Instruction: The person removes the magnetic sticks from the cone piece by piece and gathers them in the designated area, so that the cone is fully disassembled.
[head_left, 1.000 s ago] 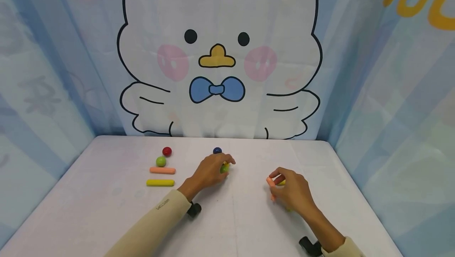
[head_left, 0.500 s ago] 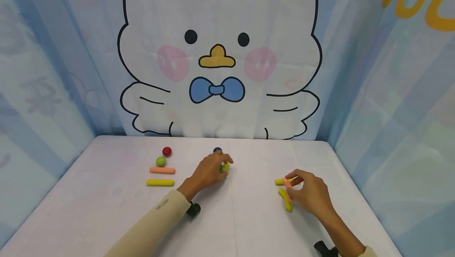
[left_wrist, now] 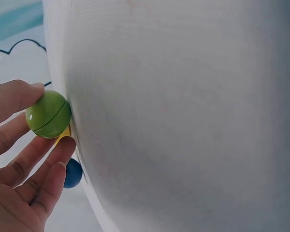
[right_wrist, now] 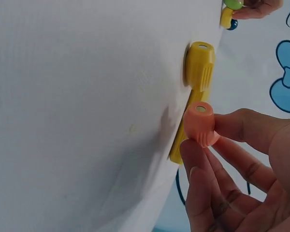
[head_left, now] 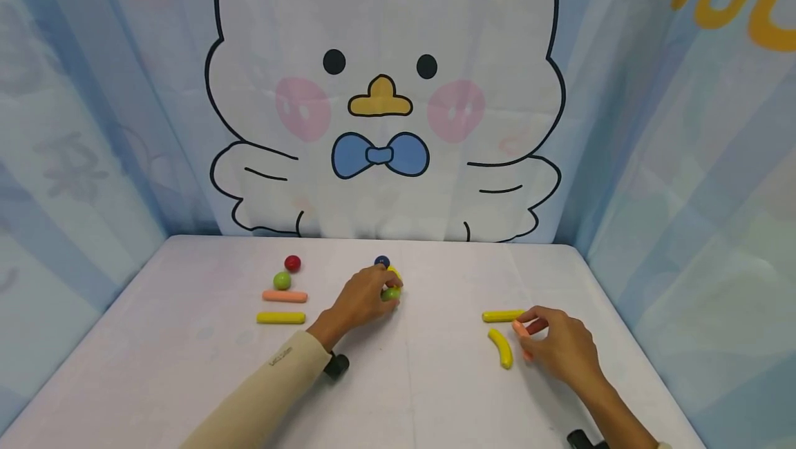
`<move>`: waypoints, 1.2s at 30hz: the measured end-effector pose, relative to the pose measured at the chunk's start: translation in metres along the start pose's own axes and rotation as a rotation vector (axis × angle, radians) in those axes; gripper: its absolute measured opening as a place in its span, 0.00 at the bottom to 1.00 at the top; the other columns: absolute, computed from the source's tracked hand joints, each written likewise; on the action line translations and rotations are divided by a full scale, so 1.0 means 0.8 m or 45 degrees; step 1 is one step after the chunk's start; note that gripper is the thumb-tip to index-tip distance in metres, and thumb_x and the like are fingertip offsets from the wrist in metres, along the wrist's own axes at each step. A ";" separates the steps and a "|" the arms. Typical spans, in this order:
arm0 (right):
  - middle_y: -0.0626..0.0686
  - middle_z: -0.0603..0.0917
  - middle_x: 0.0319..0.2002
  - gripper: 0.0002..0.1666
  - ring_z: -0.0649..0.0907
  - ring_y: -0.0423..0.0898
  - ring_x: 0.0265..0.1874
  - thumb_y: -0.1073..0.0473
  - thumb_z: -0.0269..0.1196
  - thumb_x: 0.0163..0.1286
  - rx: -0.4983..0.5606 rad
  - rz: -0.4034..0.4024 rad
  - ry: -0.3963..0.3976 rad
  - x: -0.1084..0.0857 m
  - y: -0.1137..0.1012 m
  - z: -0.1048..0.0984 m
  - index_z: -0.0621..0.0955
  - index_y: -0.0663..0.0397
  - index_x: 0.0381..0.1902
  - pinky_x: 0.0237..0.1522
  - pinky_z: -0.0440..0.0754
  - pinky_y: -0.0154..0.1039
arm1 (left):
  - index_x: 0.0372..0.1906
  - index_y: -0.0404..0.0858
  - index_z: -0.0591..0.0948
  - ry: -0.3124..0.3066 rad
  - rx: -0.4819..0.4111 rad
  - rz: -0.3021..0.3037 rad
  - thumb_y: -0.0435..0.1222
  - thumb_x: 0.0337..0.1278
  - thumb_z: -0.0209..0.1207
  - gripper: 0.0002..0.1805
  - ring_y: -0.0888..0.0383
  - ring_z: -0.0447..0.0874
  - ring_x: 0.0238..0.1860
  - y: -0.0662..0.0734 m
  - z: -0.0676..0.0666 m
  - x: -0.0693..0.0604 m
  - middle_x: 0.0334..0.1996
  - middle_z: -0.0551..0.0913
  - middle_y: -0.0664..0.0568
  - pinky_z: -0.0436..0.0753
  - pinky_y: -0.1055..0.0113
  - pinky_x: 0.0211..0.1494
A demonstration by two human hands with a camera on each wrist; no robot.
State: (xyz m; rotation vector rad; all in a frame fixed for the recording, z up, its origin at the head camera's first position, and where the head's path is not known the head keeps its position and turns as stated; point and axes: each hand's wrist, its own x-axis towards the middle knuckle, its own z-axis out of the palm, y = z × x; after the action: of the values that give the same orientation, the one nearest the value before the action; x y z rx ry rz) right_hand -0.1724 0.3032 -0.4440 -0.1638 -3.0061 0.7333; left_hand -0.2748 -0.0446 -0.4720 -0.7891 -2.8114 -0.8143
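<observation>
My left hand (head_left: 359,298) pinches a green ball (left_wrist: 48,114) between thumb and fingers, low over the table. Just behind it are a yellow piece (head_left: 394,272), partly hidden by the fingers, and a dark blue ball (head_left: 382,261). At the right, an orange stick (right_wrist: 199,121) with a ribbed end is held between the thumb and fingertips of my right hand (head_left: 562,347). Close by on the table lie a straight yellow stick (head_left: 501,316) and a curved yellow stick (head_left: 500,348); the right fingertips cover the straight one's right end in the head view.
Left of the left hand, a red ball (head_left: 292,263), another green ball (head_left: 282,280), an orange stick (head_left: 285,296) and a yellow stick (head_left: 281,318) form a column on the white table (head_left: 155,366). Printed cloth (head_left: 385,200) hangs behind the table's far edge.
The right hand has moved right and slightly nearer with the orange stick, uncovering both yellow sticks. My left hand has barely shifted; more of the green ball and yellow piece shows.
</observation>
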 end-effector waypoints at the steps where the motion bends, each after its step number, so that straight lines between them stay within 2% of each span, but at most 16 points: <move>1: 0.50 0.92 0.42 0.17 0.80 0.47 0.31 0.47 0.71 0.70 -0.009 0.003 -0.007 0.001 0.002 0.000 0.89 0.48 0.51 0.29 0.72 0.39 | 0.50 0.41 0.90 -0.005 -0.001 -0.008 0.37 0.59 0.76 0.15 0.53 0.84 0.47 0.000 -0.001 0.000 0.46 0.88 0.50 0.84 0.55 0.54; 6: 0.50 0.92 0.42 0.17 0.83 0.50 0.36 0.51 0.74 0.66 -0.041 0.023 -0.036 0.004 0.007 0.002 0.89 0.49 0.52 0.30 0.74 0.39 | 0.51 0.41 0.90 -0.020 -0.003 -0.040 0.38 0.60 0.76 0.15 0.53 0.85 0.47 0.001 -0.003 0.000 0.45 0.89 0.50 0.85 0.55 0.56; 12: 0.49 0.92 0.40 0.17 0.84 0.49 0.36 0.53 0.76 0.64 -0.060 0.022 -0.052 0.005 0.008 0.003 0.90 0.49 0.50 0.29 0.75 0.40 | 0.51 0.40 0.90 -0.040 -0.033 -0.089 0.38 0.61 0.75 0.15 0.54 0.85 0.45 0.002 -0.005 0.000 0.45 0.90 0.51 0.86 0.58 0.54; 18: 0.52 0.92 0.42 0.20 0.83 0.48 0.34 0.48 0.76 0.64 -0.087 0.003 0.032 0.006 0.002 0.004 0.89 0.51 0.50 0.27 0.75 0.39 | 0.50 0.40 0.90 -0.034 -0.030 -0.080 0.37 0.62 0.75 0.13 0.56 0.85 0.42 0.000 -0.008 -0.002 0.45 0.91 0.51 0.86 0.62 0.51; 22: 0.52 0.91 0.42 0.20 0.83 0.45 0.28 0.52 0.77 0.63 -0.023 -0.027 0.084 0.011 -0.014 0.009 0.89 0.51 0.51 0.27 0.75 0.39 | 0.51 0.41 0.90 -0.046 -0.025 -0.090 0.37 0.62 0.75 0.14 0.58 0.84 0.41 -0.001 -0.010 -0.002 0.46 0.91 0.52 0.86 0.62 0.51; 24: 0.51 0.91 0.42 0.19 0.84 0.44 0.28 0.53 0.78 0.63 0.013 -0.055 0.098 0.014 -0.025 0.013 0.89 0.49 0.51 0.29 0.76 0.38 | 0.51 0.40 0.90 -0.049 -0.020 -0.081 0.37 0.62 0.75 0.14 0.58 0.85 0.41 -0.002 -0.010 -0.003 0.47 0.92 0.51 0.86 0.62 0.50; 29: 0.48 0.91 0.42 0.18 0.85 0.45 0.39 0.54 0.77 0.64 0.110 -0.149 0.108 0.024 -0.055 0.024 0.90 0.47 0.51 0.39 0.77 0.39 | 0.53 0.40 0.90 -0.067 -0.044 -0.072 0.36 0.62 0.74 0.15 0.57 0.85 0.42 -0.004 -0.010 -0.004 0.49 0.92 0.51 0.86 0.61 0.51; 36: 0.49 0.90 0.41 0.18 0.85 0.45 0.38 0.56 0.78 0.65 0.212 -0.259 0.102 0.047 -0.098 0.046 0.90 0.49 0.51 0.41 0.83 0.40 | 0.54 0.43 0.90 -0.100 -0.062 -0.095 0.38 0.63 0.74 0.15 0.59 0.83 0.41 -0.005 -0.010 -0.004 0.50 0.91 0.53 0.84 0.65 0.49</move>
State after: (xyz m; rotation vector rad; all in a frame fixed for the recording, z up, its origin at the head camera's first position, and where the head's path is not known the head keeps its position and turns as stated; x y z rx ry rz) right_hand -0.2194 0.2211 -0.4397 0.1142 -2.8143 0.9248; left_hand -0.2744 -0.0532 -0.4683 -0.7435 -2.9167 -0.8844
